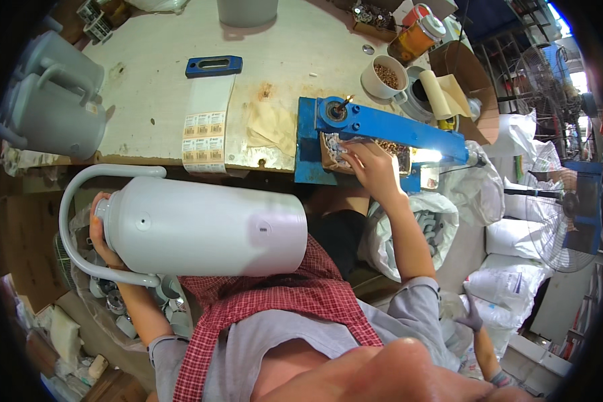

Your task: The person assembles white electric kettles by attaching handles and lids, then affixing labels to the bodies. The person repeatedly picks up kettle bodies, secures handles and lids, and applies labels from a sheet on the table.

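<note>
A large pale grey jug [204, 228] lies on its side across my lap, its narrow end to the left and its broad base to the right. Its hoop handle [70, 214] swings out around that narrow end. My left hand [100, 234] is wrapped round the narrow end, part of it hidden behind the jug. Two small fittings or holes show on the jug's side. My right hand [375, 167] dips into a small box [329, 155] of tiny parts beneath the arm of a blue press [395, 127]. Its fingers are drawn together; what they pinch is too small to make out.
On the bench stand more grey jugs [63, 114], a label sheet [205, 137], a blue slotted block [214, 65] and a cup of small brass-coloured parts [382, 84]. Below are bags of parts [415, 234]. A co-worker's gloved hand [472, 316] shows at right, near white sacks [509, 275].
</note>
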A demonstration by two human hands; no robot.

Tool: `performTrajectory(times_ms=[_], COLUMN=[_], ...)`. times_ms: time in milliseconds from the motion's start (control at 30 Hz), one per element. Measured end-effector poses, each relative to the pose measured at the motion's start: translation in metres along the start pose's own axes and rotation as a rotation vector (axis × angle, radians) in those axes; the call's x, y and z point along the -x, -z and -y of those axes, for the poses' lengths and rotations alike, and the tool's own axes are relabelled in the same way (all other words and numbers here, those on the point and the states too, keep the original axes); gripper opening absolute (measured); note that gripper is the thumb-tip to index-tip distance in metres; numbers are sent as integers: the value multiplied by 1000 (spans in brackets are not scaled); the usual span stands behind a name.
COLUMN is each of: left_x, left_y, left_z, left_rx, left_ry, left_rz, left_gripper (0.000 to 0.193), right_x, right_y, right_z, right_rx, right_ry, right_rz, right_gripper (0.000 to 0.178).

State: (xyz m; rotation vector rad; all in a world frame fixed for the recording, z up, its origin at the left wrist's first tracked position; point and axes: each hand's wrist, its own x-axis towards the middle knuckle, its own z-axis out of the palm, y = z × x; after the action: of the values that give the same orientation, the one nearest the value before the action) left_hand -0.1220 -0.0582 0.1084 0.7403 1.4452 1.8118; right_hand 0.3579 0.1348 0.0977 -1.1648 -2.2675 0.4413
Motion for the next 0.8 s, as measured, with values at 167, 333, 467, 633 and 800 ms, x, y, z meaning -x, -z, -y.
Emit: performTrajectory(times_ms=[167, 333, 467, 633, 800], left_x=[0, 0, 2, 9, 0], left_y=[-12, -11, -5, -7, -22], left_z=[4, 13, 21, 19, 18], left_rx=[46, 142, 150, 189, 229], left_ry=[70, 98, 84, 122, 103], left_rz=[-105, -105, -113, -200, -266], left_gripper=[61, 60, 59, 59, 61], right_x=[-3, 8, 11, -10, -74], right_y=[-27, -30, -9, 32, 42], right_z=[-33, -46, -32, 26, 51], right_rx=[147, 170, 303, 40, -8], right_ry=[-151, -161, 10, 162, 366], right_rz=[127, -48, -112, -391, -592], right_gripper=[14, 10, 15, 21, 22])
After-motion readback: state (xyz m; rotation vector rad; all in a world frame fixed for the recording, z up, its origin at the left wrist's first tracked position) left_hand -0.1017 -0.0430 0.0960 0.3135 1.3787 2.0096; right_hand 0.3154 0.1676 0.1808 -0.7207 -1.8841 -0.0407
